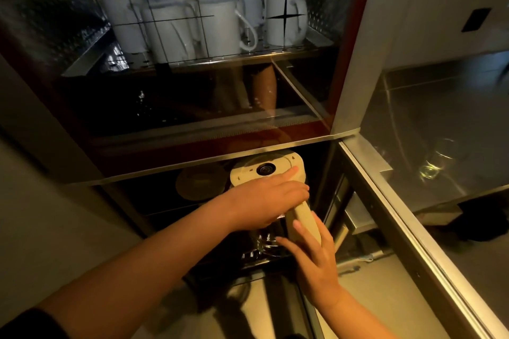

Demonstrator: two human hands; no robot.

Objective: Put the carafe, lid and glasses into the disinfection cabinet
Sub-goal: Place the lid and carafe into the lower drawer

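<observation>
A carafe with a cream lid (275,166) and a cream handle (303,219) sits tilted in the open lower compartment of the disinfection cabinet (347,133). The lid is on the carafe and has a black round button in its middle. My left hand (264,201) lies over the top of the carafe, fingers curled against the lid's edge. My right hand (314,259) grips the handle from below. The carafe's body is mostly hidden under my hands. Faint glass shapes (436,164) show in the pane of the open door; I cannot tell whether they are reflections.
The upper compartment is behind a closed glass door and holds several white mugs (217,22) on a metal rack. A round flat disc (199,183) lies left of the carafe. A wire rack (261,250) sits below it. The lower door (429,228) stands open to the right.
</observation>
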